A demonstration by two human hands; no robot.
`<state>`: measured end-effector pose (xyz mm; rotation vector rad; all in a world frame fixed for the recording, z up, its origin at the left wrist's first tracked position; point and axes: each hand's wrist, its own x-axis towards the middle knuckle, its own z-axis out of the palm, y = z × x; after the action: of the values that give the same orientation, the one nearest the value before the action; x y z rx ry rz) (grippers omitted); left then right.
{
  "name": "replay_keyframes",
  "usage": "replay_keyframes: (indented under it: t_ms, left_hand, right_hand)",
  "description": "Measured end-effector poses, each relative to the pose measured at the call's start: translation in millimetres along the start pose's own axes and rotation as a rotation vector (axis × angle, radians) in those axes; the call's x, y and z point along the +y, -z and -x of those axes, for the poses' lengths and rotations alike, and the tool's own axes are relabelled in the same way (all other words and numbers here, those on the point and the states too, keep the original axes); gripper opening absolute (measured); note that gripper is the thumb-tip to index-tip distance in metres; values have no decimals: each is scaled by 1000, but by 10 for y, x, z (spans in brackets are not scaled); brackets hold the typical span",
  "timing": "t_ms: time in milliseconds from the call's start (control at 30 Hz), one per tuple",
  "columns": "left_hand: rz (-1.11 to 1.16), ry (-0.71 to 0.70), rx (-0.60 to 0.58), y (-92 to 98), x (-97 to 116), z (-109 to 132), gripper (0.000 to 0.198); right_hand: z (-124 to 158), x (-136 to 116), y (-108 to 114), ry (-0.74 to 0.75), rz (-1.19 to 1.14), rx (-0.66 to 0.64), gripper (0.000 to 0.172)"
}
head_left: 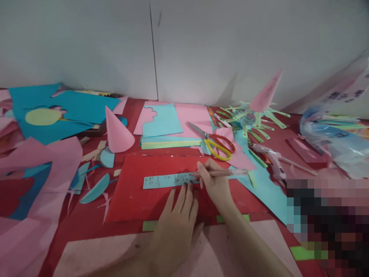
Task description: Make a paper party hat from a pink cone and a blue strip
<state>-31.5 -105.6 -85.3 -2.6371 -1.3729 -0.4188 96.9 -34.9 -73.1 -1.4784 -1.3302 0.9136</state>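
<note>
A light blue paper strip (pixel 155 182) with handwritten marks lies on a red sheet (pixel 132 204). My left hand (pixel 178 215) rests flat below the strip, fingers stretched out, fingertips at its lower edge. Above the strip's right part, my right hand (pixel 215 184) grips a pen (pixel 221 173), its tip on or close to the paper by the writing. The pen's back end points right. Just behind my right hand lie scissors (pixel 213 140) with one red and one yellow handle, blades apart, pointing up-left.
A pink paper cone (pixel 118 132) stands behind left, near blue and pink scraps. Stacked coloured paper (pixel 170 143) lies behind the red sheet. To the right are a cone with fringed strips (pixel 265 94), a glue gun (pixel 272 159) and a plastic bag (pixel 340 130). A wall (pixel 201 50) bounds the back.
</note>
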Motion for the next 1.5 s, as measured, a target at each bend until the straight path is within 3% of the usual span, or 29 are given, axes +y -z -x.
replay_keyframes:
  t_ms: [467,967,1500]
  left_hand:
    - [-128,102,5,-23,288,-109,40]
    - [-75,101,97,-18,217,-137,43]
    - [-51,75,28,-43,206,-111,40]
  right_hand:
    - [3,26,6,-6,-70,-21,33]
    - [10,2,11,-53,-58,-27,35]
    - [16,-25,14,-22,-65,2,33]
